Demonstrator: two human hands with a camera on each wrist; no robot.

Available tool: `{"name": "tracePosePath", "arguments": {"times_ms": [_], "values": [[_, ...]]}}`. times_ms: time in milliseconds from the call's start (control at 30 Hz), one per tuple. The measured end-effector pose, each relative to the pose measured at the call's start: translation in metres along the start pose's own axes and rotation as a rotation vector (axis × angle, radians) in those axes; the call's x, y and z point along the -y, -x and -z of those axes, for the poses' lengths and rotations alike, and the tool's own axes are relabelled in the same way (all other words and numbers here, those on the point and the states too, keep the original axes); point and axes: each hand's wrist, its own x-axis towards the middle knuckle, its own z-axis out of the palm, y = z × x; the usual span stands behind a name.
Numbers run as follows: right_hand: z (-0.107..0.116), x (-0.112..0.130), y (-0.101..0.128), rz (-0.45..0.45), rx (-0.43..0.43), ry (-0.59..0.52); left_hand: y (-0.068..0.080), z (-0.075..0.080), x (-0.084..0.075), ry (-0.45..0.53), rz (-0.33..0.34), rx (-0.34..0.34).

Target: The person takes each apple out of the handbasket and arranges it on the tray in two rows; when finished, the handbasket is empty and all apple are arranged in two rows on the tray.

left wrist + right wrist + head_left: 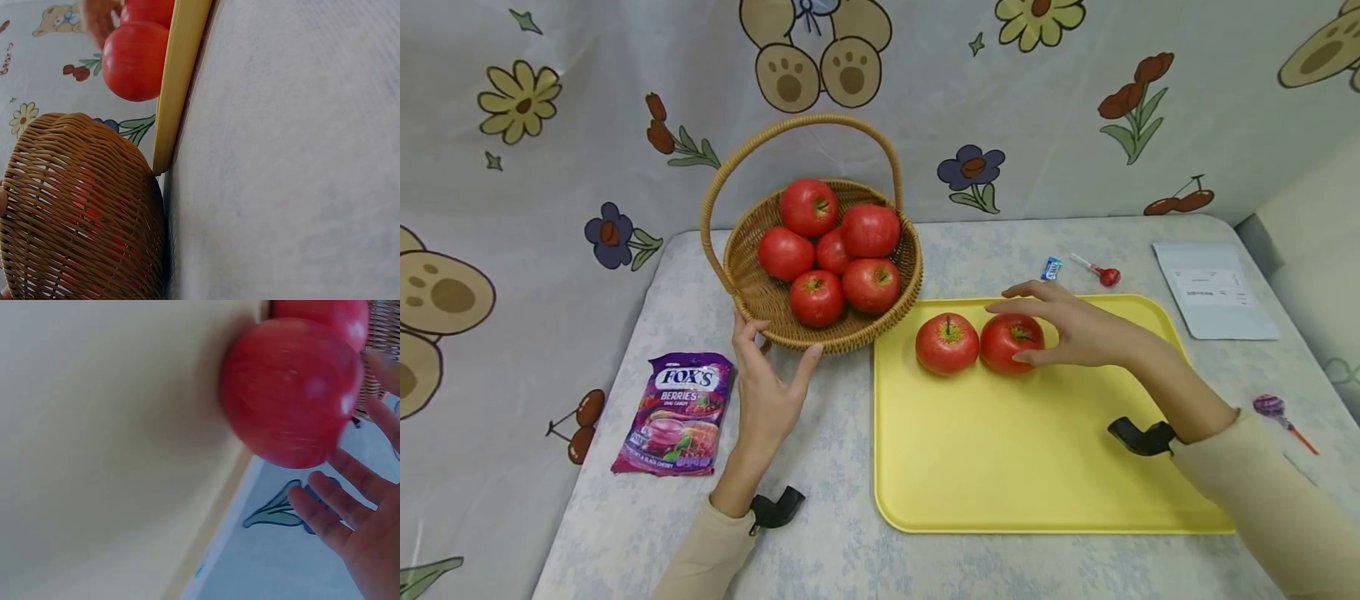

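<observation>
A round wicker basket (752, 304) with a tall handle holds several red apples (808, 207). At its near left rim is my left hand (769, 400), thumb and fingers spread and the fingertips against the wicker. On the yellow tray (1000, 467) two red apples sit side by side, a left apple (947, 344) and a right apple (1006, 340). My right hand (1078, 329) reaches over the right apple, its fingers beyond it and the thumb on the near side. In the right wrist view those fingers (340, 528) look spread and loosely bent beside the apple (290, 394).
Left of my left hand lies a purple candy bag (677, 417). Behind the tray are a small blue wrapped candy (1051, 268) and a red lollipop (1108, 276). To the right are a silver-white pouch (1216, 292) and a purple lollipop (1270, 406). A printed cloth (1037, 125) hangs behind the table.
</observation>
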Motion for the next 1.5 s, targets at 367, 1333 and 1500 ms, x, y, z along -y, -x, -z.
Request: {"name": "tracePosePath", "arguments": {"times_ms": [367,1333,1500], "values": [[0.030,0.040,-0.056,0.154,-0.182,-0.012,0.000,0.000,-0.001,-0.008,-0.005,0.001],[0.025,0.079,-0.191,0.186,-0.181,0.066,0.000,-0.001,0.000,-0.007,-0.009,0.001],[0.021,0.074,-0.200,0.139,-0.090,0.094,0.000,-0.001,0.000,-0.010,-0.013,0.000]]}}
